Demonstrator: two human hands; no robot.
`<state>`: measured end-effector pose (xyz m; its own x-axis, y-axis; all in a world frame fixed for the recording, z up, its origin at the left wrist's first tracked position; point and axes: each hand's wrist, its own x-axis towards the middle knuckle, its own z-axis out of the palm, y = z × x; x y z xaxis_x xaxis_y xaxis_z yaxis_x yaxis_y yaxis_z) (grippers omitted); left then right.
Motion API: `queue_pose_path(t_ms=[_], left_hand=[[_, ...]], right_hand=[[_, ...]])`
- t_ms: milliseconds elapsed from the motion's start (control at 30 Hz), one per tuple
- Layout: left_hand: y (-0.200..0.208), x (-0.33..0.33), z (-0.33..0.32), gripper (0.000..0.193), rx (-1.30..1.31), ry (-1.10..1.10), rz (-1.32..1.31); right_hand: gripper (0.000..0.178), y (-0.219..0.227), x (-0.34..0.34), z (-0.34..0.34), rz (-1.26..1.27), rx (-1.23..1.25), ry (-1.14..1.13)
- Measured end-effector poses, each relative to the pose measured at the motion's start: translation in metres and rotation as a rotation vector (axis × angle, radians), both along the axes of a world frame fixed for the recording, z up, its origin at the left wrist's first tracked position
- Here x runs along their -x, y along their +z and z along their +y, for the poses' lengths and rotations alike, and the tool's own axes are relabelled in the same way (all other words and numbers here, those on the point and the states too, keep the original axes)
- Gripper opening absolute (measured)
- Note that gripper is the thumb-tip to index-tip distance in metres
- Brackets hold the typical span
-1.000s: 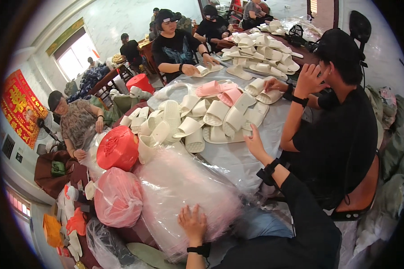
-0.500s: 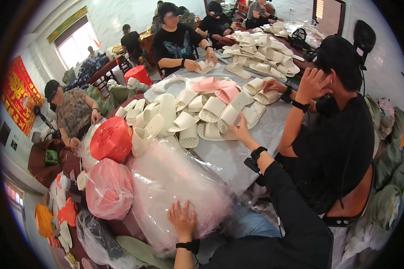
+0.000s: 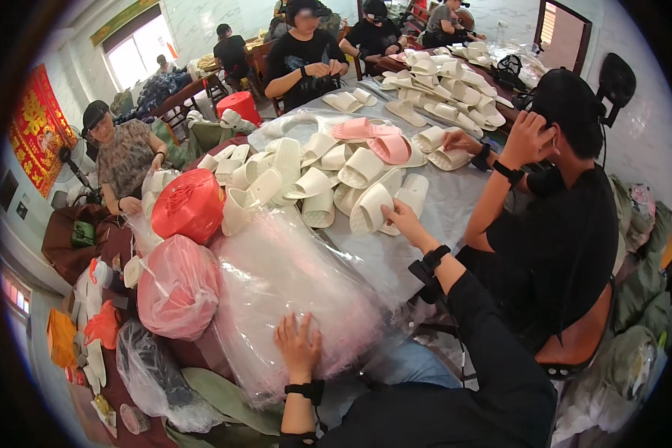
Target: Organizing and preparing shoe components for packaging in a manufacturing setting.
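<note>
My left hand lies with fingers apart on a stack of clear plastic bags at the near edge of the table. My right hand grips the near edge of a cream slide slipper, its sole tilted up toward me. More cream slippers are heaped around and beyond it. Among them, behind the held slipper, lie two pink slippers. Part of the slippers under the held one is hidden.
Left of the bags are a red roll of plastic ribbon and a pink roll in clear plastic. A co-worker sits close on my right, one hand on a slipper. Another pile of slippers stands farther back.
My right hand has drawn the held slipper slightly toward me, away from the pink slippers. The person across the table has raised both hands off the slippers there. My left hand stays on the bags.
</note>
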<state>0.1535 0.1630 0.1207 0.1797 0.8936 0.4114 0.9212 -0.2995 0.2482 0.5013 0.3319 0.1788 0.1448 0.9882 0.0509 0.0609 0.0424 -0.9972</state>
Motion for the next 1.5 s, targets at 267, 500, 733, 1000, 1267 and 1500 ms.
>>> queue_pose_path(t_ms=[267, 500, 733, 1000, 1267, 1500], left_hand=[[0.000, 0.001, -0.001, 0.040, 0.015, -0.007, -0.009], [0.001, 0.000, 0.000, 0.040, 0.000, -0.010, -0.005], [-0.001, 0.002, 0.003, 0.040, -0.035, -0.001, -0.014], [-0.006, 0.005, -0.001, 0.040, -0.020, 0.009, -0.006], [-0.003, 0.002, 0.000, 0.040, -0.024, -0.006, -0.029], [-0.004, 0.003, 0.002, 0.041, -0.039, 0.010, -0.020]], right_hand=[[0.032, 0.053, 0.034, -0.042, 0.068, -0.002, 0.131], [0.037, 0.023, 0.052, -0.030, -0.249, 0.051, 0.027], [0.029, -0.020, 0.072, -0.023, -0.395, -0.049, -0.029], [0.045, -0.013, 0.072, -0.055, -1.025, -0.052, -0.235], [0.054, -0.038, 0.052, -0.044, -0.653, 0.018, -0.074], [0.044, -0.004, 0.035, -0.038, -0.240, 0.290, 0.251]])
